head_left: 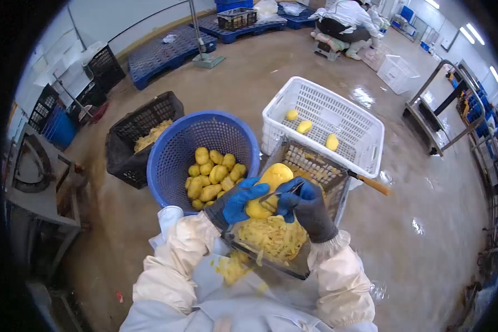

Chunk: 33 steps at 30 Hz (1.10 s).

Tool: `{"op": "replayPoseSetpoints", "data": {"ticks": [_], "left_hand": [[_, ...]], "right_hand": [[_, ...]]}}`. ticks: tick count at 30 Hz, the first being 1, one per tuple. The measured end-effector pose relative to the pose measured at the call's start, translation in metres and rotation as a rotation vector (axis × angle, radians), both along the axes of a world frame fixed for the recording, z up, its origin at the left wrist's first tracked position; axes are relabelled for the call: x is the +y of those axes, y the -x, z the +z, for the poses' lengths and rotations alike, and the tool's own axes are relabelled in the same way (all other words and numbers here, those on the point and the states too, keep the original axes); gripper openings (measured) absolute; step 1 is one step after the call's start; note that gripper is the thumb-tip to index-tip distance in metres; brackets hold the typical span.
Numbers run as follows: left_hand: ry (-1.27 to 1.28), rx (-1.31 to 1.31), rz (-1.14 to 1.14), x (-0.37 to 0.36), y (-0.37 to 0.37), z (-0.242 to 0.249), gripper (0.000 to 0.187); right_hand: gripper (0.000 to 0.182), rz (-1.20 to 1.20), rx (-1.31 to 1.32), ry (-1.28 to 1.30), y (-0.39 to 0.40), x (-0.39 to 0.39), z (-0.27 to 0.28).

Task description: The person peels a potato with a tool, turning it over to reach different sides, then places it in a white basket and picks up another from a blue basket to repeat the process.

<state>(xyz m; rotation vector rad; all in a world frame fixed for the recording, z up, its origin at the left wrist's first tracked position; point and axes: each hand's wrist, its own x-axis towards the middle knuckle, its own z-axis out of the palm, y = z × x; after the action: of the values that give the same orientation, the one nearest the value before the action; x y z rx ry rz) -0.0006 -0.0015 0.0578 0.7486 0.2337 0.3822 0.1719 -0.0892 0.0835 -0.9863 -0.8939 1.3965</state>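
My left hand [241,203], in a blue-palmed glove, is closed around a large yellow potato [275,176], mostly peeled. A metal peeler [270,195] lies across the potato, gripped in my gloved right hand [307,206]. Below both hands, a heap of potato peelings [271,238] fills the near end of a dark crate [337,200]. More peelings [232,268] cling to my apron. Unpeeled potatoes [211,176] sit in the blue round basket [203,115] to the left. Beyond the dark crate, 3 peeled potatoes [304,127] lie in a white crate [375,141].
A wooden-handled tool [373,184] rests over the dark crate's right edge. A black crate [124,146] with peelings stands left of the basket. Blue pallets [168,52] line the back wall. A crouching person [346,25] is far off; a metal trolley [437,113] stands right.
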Motion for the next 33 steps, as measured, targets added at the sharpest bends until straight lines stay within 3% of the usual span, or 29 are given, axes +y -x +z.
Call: {"op": "replayPoseSetpoints", "data": {"ticks": [2,4,5,7,8,9,11,12,14,15,17,19,20,22,23,24,28,33], "left_hand": [[0.012,-0.07,0.004,-0.001,-0.007,-0.01,0.048],[0.086,0.069,0.1,0.001,-0.009,-0.019,0.051],[0.095,0.066,0.101,0.007,-0.01,-0.05,0.051],[0.043,0.154,0.386,0.025,-0.019,-0.124,0.038],[0.052,0.145,0.391,0.025,-0.02,-0.119,0.038],[0.095,0.105,0.34,0.02,-0.02,-0.102,0.037],[0.186,0.036,0.228,0.008,-0.015,-0.054,0.037],[0.092,0.069,0.143,0.006,-0.008,-0.023,0.038],[0.132,0.106,0.116,0.001,-0.003,-0.027,0.038],[0.15,0.141,0.094,-0.001,-0.001,-0.026,0.039],[0.122,0.117,0.144,0.005,0.0,-0.026,0.038],[0.319,-0.039,0.189,0.014,-0.003,-0.045,0.037],[0.323,-0.033,0.193,0.013,-0.002,-0.049,0.037],[-0.02,0.092,0.259,0.009,-0.003,-0.055,0.038],[-0.189,0.146,0.293,0.007,-0.005,-0.061,0.038],[-0.348,0.27,0.301,0.01,0.004,-0.114,0.038],[-0.227,0.21,0.312,0.016,0.003,-0.107,0.039],[0.002,0.123,0.285,0.01,-0.004,-0.093,0.04]], "right_hand": [[0.017,-0.07,0.034,0.033,-0.007,-0.002,0.0],[0.022,-0.112,0.127,-0.001,-0.013,0.001,-0.01],[0.022,-0.111,0.123,0.007,-0.008,0.0,-0.008],[0.023,-0.041,-0.29,0.001,0.011,-0.004,-0.001],[0.022,-0.064,-0.695,-0.32,0.022,0.0,-0.027],[0.021,-0.102,-0.911,-0.419,0.027,0.002,-0.029],[0.016,-0.164,-0.372,0.07,0.013,0.01,-0.022],[0.012,-0.318,-0.214,0.019,-0.01,0.022,-0.035],[0.012,-0.649,-0.234,-0.006,-0.065,0.039,-0.059],[0.012,-0.65,-0.134,-0.024,-0.07,0.041,-0.052],[0.012,-0.59,-0.248,0.021,-0.031,0.027,-0.032],[0.011,-0.213,-0.332,-0.06,0.015,0.011,-0.048],[0.011,-0.21,-0.326,-0.055,0.016,0.013,-0.049],[0.011,-0.256,-0.473,0.07,0.009,0.022,-0.049],[0.01,-0.445,-0.34,0.059,-0.011,0.03,-0.045],[0.009,-0.636,-0.426,0.044,-0.034,0.035,-0.041],[0.009,-0.521,-0.283,-0.135,-0.029,0.034,-0.049],[0.01,-0.713,-0.38,-0.041,-0.026,0.036,-0.039]]}}
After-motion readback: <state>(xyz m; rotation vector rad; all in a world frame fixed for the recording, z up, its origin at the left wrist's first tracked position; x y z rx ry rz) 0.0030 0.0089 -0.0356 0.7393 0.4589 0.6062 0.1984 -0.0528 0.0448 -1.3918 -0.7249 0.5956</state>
